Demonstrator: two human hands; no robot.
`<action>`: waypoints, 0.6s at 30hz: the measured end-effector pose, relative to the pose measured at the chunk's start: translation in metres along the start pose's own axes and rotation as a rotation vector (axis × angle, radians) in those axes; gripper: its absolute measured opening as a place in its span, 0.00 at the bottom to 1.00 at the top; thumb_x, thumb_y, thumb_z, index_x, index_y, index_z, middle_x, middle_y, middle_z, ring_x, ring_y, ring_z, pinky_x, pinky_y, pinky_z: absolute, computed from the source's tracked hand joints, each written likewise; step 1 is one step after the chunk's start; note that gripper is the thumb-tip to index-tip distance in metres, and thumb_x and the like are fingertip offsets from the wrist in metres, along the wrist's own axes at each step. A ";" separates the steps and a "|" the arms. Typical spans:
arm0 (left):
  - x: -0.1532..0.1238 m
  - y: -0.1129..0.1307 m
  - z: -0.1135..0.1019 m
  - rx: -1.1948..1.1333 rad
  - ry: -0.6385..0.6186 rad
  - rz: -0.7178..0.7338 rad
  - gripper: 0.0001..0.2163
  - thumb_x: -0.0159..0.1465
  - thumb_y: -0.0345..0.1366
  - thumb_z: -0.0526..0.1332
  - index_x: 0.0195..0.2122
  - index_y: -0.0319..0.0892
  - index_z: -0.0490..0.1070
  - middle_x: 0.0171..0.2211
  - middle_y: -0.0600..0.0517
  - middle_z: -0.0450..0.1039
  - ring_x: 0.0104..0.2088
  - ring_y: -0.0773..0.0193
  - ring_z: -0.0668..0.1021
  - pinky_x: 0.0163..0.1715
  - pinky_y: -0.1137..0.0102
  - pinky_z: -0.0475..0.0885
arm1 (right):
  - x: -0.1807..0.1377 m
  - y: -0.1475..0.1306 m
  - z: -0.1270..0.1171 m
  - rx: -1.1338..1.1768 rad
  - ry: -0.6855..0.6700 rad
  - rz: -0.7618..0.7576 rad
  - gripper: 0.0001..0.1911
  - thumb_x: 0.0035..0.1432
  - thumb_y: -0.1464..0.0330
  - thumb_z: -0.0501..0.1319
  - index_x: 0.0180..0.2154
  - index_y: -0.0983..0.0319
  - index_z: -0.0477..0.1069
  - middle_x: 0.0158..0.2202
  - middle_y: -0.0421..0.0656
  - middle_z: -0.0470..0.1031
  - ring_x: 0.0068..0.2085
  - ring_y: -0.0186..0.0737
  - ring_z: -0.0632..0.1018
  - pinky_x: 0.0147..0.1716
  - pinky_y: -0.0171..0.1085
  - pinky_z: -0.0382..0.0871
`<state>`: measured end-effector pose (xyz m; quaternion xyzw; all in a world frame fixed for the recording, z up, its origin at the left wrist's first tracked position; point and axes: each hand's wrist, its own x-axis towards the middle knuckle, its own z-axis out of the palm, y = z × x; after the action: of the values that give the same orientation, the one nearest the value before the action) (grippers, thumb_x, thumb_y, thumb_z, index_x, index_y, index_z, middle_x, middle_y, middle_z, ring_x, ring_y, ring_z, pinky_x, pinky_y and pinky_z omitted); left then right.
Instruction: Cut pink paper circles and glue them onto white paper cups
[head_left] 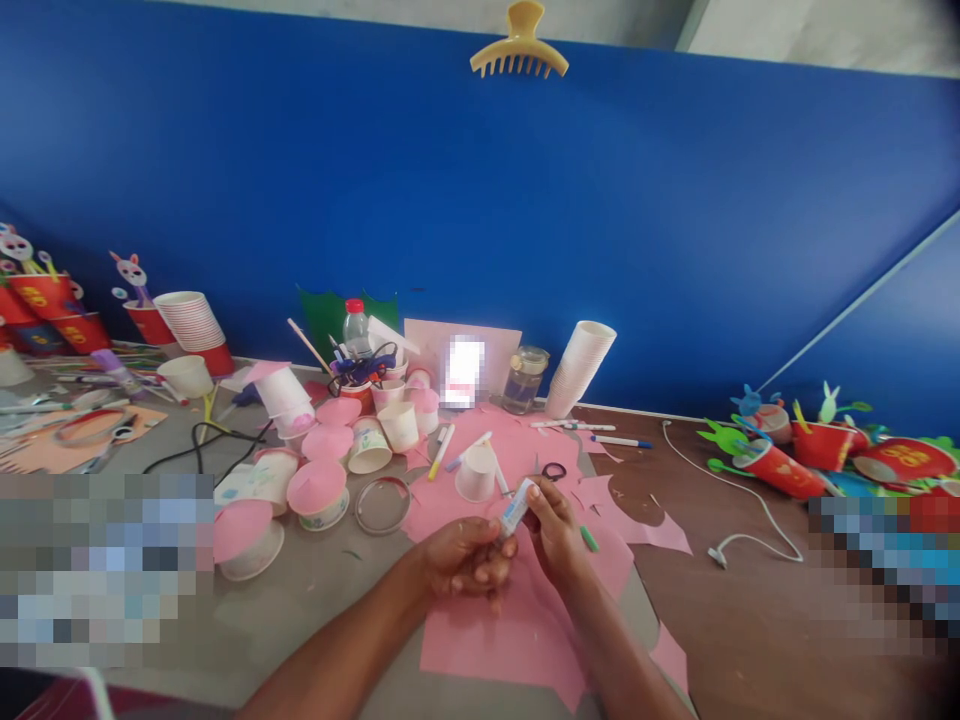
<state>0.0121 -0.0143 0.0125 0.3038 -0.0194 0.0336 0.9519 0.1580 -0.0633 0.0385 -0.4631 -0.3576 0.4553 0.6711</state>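
Note:
A small white tube with blue print [515, 510] is held up over the pink paper. My right hand [553, 525] grips its upper end, thumb on the near side. The curled fingers of my left hand [472, 560] close round its lower end, which they partly hide. Just beyond stands an upturned white paper cup [475, 475]. Scissors with dark handles [553, 471] lie behind my right hand, and a small green cap [589, 539] lies to its right. Cut pink paper sheets [495, 640] spread under both hands.
Paper cups topped with pink discs [319, 488] and a tape roll [382, 505] stand left. A lit phone [463, 372], a glass jar [526, 380] and a leaning cup stack [581, 368] line the back. A white cable [757, 488] and red cups [821, 443] lie right.

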 end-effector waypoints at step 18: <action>0.018 -0.015 0.022 0.736 0.620 0.238 0.22 0.59 0.57 0.55 0.31 0.41 0.58 0.21 0.58 0.62 0.18 0.70 0.72 0.21 0.72 0.68 | 0.001 0.008 -0.011 -0.225 -0.027 -0.184 0.15 0.56 0.53 0.58 0.34 0.58 0.70 0.28 0.41 0.69 0.28 0.37 0.69 0.26 0.34 0.65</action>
<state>0.0308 -0.0385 0.0223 0.5914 0.2433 0.2356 0.7319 0.1665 -0.0644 0.0277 -0.4945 -0.4563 0.3553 0.6489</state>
